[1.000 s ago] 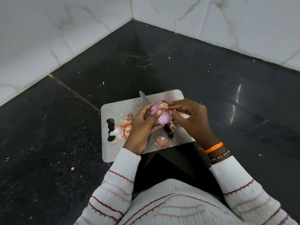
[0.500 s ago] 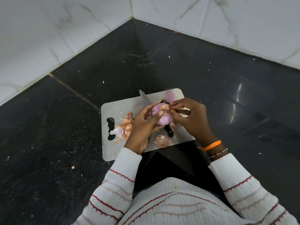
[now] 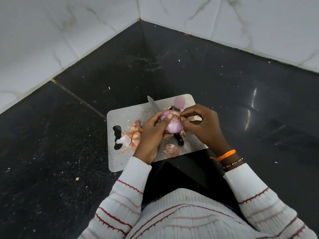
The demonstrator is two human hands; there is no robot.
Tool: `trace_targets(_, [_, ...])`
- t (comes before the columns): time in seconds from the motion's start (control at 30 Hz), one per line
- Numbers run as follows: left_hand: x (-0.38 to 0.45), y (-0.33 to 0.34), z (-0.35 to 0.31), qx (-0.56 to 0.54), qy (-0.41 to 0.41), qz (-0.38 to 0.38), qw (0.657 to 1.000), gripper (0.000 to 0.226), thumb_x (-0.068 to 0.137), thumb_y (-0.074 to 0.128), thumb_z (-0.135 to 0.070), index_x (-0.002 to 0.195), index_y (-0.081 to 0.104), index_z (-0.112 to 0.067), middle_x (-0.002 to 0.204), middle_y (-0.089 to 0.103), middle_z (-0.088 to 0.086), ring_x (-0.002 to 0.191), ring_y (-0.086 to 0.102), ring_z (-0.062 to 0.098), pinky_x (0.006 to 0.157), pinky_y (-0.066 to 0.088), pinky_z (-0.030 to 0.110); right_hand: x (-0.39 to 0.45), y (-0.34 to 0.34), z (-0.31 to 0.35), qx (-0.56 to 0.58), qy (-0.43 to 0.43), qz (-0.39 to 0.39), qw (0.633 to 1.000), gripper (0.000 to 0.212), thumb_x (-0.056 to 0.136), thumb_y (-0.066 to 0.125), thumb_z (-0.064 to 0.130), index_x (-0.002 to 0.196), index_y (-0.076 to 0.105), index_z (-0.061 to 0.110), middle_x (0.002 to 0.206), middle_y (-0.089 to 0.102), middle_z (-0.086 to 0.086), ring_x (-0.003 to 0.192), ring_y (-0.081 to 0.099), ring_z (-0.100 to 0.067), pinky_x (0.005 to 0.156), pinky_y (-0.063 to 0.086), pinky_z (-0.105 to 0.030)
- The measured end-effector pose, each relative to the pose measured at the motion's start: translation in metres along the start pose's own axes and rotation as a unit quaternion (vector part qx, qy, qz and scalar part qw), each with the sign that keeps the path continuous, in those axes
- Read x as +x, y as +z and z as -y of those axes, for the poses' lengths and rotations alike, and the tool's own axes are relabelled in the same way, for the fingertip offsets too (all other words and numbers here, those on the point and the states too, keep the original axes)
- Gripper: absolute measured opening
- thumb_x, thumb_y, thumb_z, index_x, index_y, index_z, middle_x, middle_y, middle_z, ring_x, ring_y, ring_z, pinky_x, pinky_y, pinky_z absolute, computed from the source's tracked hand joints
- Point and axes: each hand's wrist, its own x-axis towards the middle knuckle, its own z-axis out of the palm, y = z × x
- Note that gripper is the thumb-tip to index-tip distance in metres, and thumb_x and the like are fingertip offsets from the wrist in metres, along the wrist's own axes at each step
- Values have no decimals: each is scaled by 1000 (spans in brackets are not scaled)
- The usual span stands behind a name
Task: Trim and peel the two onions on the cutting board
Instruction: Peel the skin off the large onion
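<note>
A pale purple onion (image 3: 173,125) is held just above the grey cutting board (image 3: 124,116). My left hand (image 3: 152,135) cups it from the left, thumb on top. My right hand (image 3: 205,125) pinches a scrap of papery skin at the onion's top end. A second, peeled onion (image 3: 179,102) rests at the board's far edge. A knife lies on the board under my hands: its blade (image 3: 152,105) points away and its black handle (image 3: 179,139) shows below the onion.
Orange and white peel scraps (image 3: 132,137) are piled on the board's left side by its handle hole (image 3: 117,137), and another peel piece (image 3: 171,150) lies near the front edge. The board sits on a dark stone surface (image 3: 241,94) in a corner of white tiled walls (image 3: 51,31).
The onion has been turned a little in my left hand, showing more bare purple flesh. My right fingers have shifted along its top, still picking at the skin.
</note>
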Motion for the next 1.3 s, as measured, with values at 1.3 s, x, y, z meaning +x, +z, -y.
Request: trace_targets(1.3, [3,-4,4,23,24,-25,999,18,92,57,-24,107,66,-19,107,67,-4,103,63,16,85,57,35,2,2,-5,16,2,33,999,18,72,65,27,79,71,12,79,66,2,77,64,-9,73,52,-22])
